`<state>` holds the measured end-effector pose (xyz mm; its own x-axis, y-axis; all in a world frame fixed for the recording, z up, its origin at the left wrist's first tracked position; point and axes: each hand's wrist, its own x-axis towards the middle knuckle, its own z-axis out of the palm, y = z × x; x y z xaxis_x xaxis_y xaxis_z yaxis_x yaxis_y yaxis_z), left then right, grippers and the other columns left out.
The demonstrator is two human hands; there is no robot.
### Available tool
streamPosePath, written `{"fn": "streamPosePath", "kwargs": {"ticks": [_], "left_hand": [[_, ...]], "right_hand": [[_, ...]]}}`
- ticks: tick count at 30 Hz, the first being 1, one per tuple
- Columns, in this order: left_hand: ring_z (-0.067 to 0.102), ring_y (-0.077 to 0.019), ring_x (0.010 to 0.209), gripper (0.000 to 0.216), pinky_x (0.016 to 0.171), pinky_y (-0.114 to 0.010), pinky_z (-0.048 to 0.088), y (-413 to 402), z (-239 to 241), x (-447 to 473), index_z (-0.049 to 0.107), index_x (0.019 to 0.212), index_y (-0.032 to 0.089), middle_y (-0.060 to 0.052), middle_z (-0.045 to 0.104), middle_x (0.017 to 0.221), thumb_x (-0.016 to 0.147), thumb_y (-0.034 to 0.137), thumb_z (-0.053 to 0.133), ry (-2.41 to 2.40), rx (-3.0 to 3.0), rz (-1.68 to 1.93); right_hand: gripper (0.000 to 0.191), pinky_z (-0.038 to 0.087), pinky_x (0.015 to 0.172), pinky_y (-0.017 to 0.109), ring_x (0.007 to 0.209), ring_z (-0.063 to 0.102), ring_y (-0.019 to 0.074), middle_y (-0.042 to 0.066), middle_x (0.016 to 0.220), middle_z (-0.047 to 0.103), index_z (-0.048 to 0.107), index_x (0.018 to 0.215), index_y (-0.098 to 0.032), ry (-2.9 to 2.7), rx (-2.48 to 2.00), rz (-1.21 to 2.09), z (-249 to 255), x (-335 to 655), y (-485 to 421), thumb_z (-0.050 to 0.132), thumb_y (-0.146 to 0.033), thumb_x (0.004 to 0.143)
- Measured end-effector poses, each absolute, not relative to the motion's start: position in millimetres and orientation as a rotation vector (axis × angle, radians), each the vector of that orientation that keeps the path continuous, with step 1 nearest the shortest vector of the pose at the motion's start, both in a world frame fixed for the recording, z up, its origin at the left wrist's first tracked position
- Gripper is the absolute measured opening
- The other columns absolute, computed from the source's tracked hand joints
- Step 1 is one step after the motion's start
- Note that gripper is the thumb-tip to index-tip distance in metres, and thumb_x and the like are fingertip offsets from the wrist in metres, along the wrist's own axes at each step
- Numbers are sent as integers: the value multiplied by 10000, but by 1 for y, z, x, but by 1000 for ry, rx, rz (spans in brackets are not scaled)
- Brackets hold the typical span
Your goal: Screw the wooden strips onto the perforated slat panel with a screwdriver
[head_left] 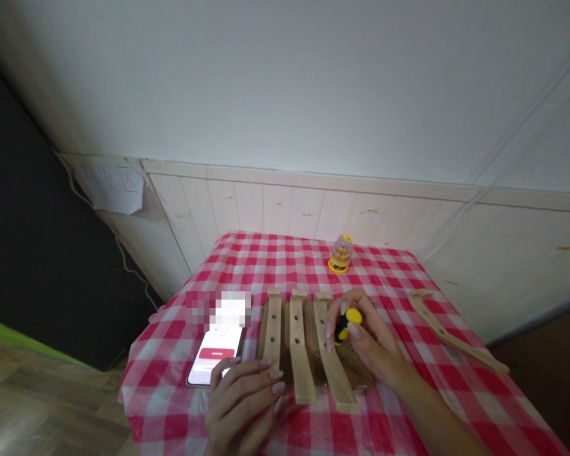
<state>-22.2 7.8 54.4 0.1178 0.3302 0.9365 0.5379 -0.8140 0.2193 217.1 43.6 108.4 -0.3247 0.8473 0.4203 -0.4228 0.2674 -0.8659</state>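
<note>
My right hand [361,339] is closed round a short screwdriver with a yellow and black handle [348,322], held tip-down over a wooden assembly [304,351]. That assembly is a flat board with three pale wooden slats lying across it, each with screw holes. My left hand [244,396] rests with fingers stretched out on the near left corner of the assembly, fingertips touching the leftmost slat. Both hands sit on a red and white checked tablecloth [399,278].
A phone [215,358] with a lit white screen lies left of the board. A loose curved wooden slat [456,339] lies at the right. A small yellow and clear bit holder [340,254] stands at the back. White panelled wall behind; floor drops off left.
</note>
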Motion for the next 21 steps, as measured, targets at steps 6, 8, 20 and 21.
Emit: {"fn": "streamPosePath", "kwargs": {"ticks": [6, 8, 20, 21], "left_hand": [[805, -162, 737, 241, 770, -324, 547, 8, 60, -21, 747, 889, 247, 40, 837, 776, 1098, 243, 627, -855, -2201, -1742], [804, -160, 735, 252, 761, -321, 546, 9, 61, -20, 743, 883, 244, 38, 834, 771, 1103, 244, 619, -851, -2203, -1736], [807, -160, 738, 253, 725, -300, 586, 9, 62, -19, 746, 874, 225, 17, 831, 758, 1100, 255, 638, -827, -2200, -1772], [807, -161, 735, 250, 722, -301, 589, 10, 63, -19, 747, 873, 227, 17, 831, 758, 1098, 260, 644, -828, -2200, -1769]], "right_hand": [[305, 513, 695, 331, 752, 627, 184, 38, 910, 731, 594, 1119, -271, -1410, -486, 1347, 105, 215, 44, 643, -559, 1031], [387, 538, 713, 366, 788, 647, 217, 64, 912, 729, 623, 1121, -259, -1370, -452, 1410, 106, 212, 45, 518, -626, 1062], [250, 523, 859, 363, 932, 676, 197, 57, 1084, 719, 636, 1130, -289, -1535, -532, 1245, 102, 224, 45, 578, -526, 1074], [241, 523, 871, 367, 951, 678, 199, 58, 1099, 716, 617, 1140, -296, -1558, -534, 1232, 104, 224, 45, 589, -525, 1069]]}}
